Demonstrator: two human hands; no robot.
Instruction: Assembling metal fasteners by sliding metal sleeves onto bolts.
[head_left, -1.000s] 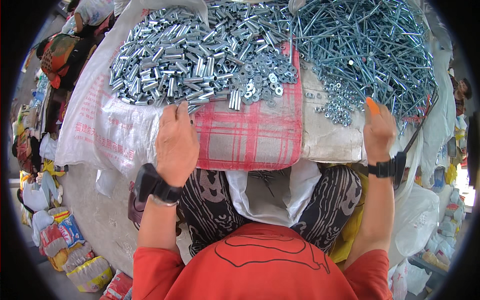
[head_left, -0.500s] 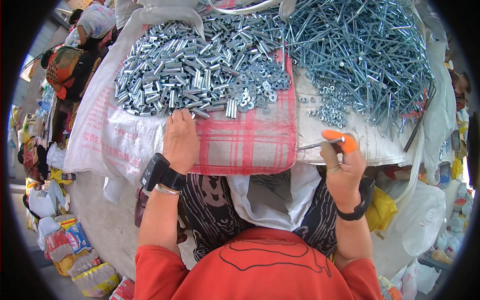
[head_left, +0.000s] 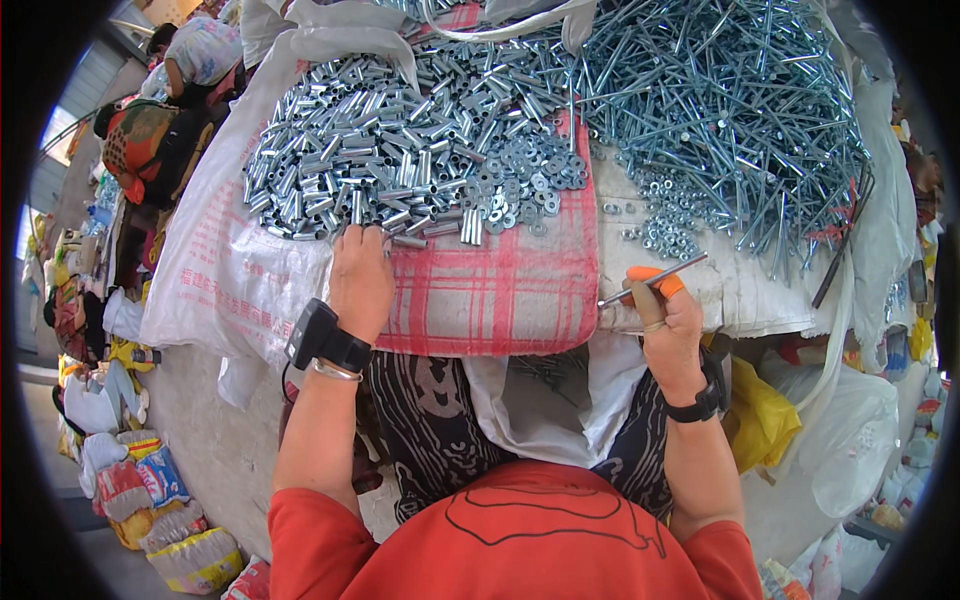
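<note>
My right hand (head_left: 668,318), with orange finger covers, pinches a long silver bolt (head_left: 652,280) that points up and to the right, held over the white sack (head_left: 722,290). My left hand (head_left: 360,275) lies palm down on the red checked cloth (head_left: 490,300), fingertips at the near edge of a heap of short metal sleeves (head_left: 390,160). Whether it grips one I cannot tell. A small pile of washers (head_left: 525,180) lies right of the sleeves. A big heap of long bolts (head_left: 720,110) and some nuts (head_left: 665,225) fill the upper right.
A white plastic bag (head_left: 545,400) hangs open in my lap between my knees. Another white printed sack (head_left: 220,270) drapes at the left. Coloured bags (head_left: 150,490) sit on the floor lower left. A person (head_left: 195,55) crouches at the upper left. A yellow bag (head_left: 765,420) lies at right.
My right hand came back from the bolt heap toward me with one long bolt in its fingers. My left hand stayed at the edge of the sleeve heap.
</note>
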